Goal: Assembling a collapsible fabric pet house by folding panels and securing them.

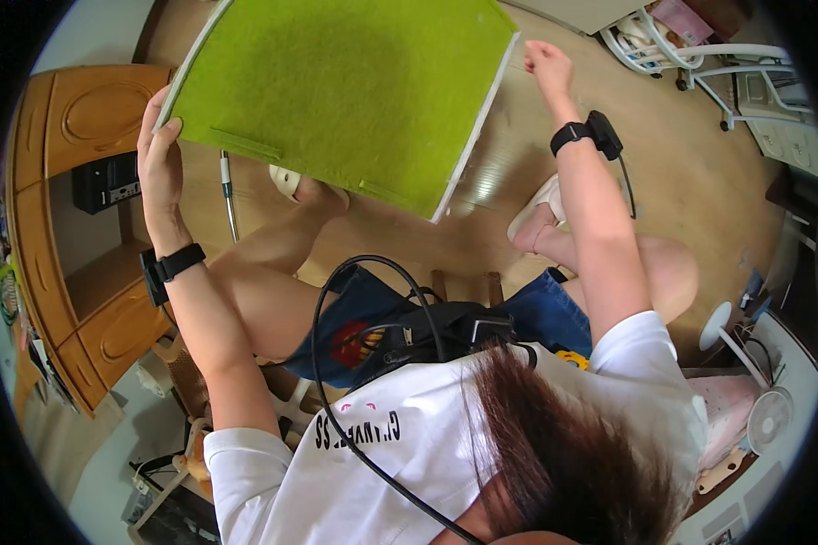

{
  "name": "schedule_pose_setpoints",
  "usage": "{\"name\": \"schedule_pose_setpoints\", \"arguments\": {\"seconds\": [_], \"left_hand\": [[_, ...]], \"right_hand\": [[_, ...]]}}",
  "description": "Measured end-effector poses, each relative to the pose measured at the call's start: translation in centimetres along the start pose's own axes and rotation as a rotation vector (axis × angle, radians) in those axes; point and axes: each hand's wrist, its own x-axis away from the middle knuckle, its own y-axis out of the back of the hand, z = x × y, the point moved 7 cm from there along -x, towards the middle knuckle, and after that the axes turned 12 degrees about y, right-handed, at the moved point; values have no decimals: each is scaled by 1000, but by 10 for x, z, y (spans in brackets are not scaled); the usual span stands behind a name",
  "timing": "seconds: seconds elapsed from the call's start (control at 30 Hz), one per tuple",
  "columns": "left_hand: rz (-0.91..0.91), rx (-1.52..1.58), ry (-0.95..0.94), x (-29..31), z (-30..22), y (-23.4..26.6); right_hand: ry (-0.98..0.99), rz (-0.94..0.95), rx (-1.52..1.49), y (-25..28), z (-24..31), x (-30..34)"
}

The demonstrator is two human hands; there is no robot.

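A large bright green, felt-like panel (354,100) with white side edges is held up in front of me, tilted, its top cut off by the picture. Two narrow strips of the same green lie along its near edge. My left hand (161,150) grips the panel's left edge, with the thumb on the green face and the fingers wrapped behind. Just off the right edge, apart from the panel, is my right hand (549,69). Its fingers are curled together; whether something small is pinched in them cannot be seen. Black straps with small devices circle both wrists.
A wooden cabinet (104,118) with a black device (109,184) on its shelf stands at left. A metal pole (228,204) shows below the panel. At upper right is a white wheeled cart (691,59); a small fan (771,418) sits at lower right. A black cable (316,318) loops over my lap.
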Motion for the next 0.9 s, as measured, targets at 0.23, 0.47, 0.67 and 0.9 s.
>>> {"name": "schedule_pose_setpoints", "arguments": {"seconds": [0.23, 0.47, 0.67, 0.9], "left_hand": [[28, -46, -9, 1, -1, -5], [19, -29, -13, -3, -3, -3], [-8, -2, 11, 7, 6, 10], [0, -18, 22, 3, 7, 7]], "right_hand": [[199, 184, 114, -71, 42, -1], [-199, -102, 1157, 114, -123, -46], [-343, -87, 1311, 89, -83, -8], [-15, 70, 25, -30, -36, -38]]}}
